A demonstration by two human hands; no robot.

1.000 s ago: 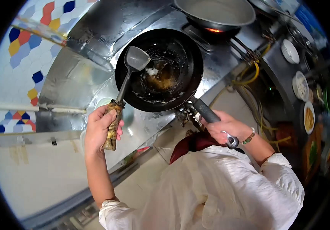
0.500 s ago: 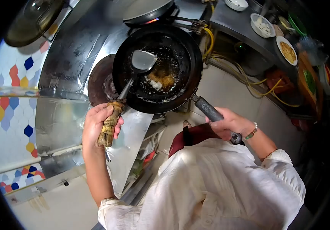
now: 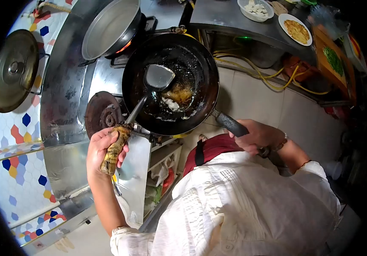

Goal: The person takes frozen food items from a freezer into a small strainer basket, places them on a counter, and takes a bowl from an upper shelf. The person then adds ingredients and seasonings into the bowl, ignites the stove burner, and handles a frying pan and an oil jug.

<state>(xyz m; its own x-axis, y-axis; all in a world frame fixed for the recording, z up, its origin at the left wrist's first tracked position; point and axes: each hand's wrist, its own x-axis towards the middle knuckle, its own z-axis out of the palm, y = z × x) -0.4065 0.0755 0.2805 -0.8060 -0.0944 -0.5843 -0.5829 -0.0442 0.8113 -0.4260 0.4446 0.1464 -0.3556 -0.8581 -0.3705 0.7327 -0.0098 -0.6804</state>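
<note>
My left hand [image 3: 106,149] is closed round the taped handle of a wok spatula [image 3: 159,78]. Its broad metal blade lies over the inside of a black frying pan [image 3: 204,98]. Brown oil [image 3: 181,94] and a small white clump [image 3: 170,105] sit in the pan close to the blade. With its fingers wrapped round the pan's dark handle, my right hand [image 3: 262,136] holds the pan, which overlaps the edge of the stove in this view. A round brown burner plate [image 3: 102,115] shows beside the pan, left of it.
A larger pan of pale liquid [image 3: 111,30] stands over a lit flame at the back. A lid [image 3: 13,70] leans on the tiled wall. On the right counter are a white basket [image 3: 256,18], a plate with an omelette [image 3: 297,30] and a board with chopped greens [image 3: 333,60]. Yellow hoses [image 3: 277,87] run below.
The view has shifted, bringing the back pan and the lid further into sight. The frying pan and spatula stay together in nearly the same pose, both hands keeping their hold.
</note>
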